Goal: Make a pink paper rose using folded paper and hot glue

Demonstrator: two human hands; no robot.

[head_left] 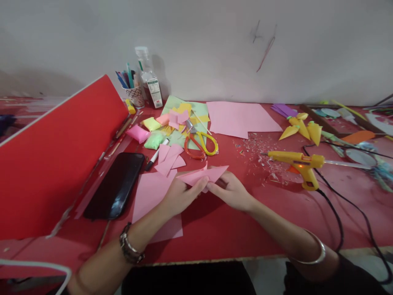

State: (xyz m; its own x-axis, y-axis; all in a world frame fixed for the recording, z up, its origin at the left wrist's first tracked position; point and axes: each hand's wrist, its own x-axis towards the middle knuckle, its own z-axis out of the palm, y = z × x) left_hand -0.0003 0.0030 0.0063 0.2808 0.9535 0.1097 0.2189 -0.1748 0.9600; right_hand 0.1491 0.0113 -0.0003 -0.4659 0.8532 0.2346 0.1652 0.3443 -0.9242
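Observation:
Both my hands meet at the middle of the red table (233,229), holding a folded pink paper piece (204,174) with a pointed tip to the right. My left hand (179,194) pinches its left part, fingers closed on the paper. My right hand (230,190) grips it from below on the right, fingers curled under it. A larger pink sheet (150,196) lies flat under my left wrist. Small cut pink pieces (168,159) lie just beyond my hands.
A black phone (115,186) lies left, beside a red upright board (58,151). Orange and yellow scissors (201,143), foam clay bags (144,131), a pen cup (133,94) and a bottle (150,84) sit behind. A yellow glue gun (302,166) with its cable, yellow paper cones (302,129) and a pink sheet (239,116) are right.

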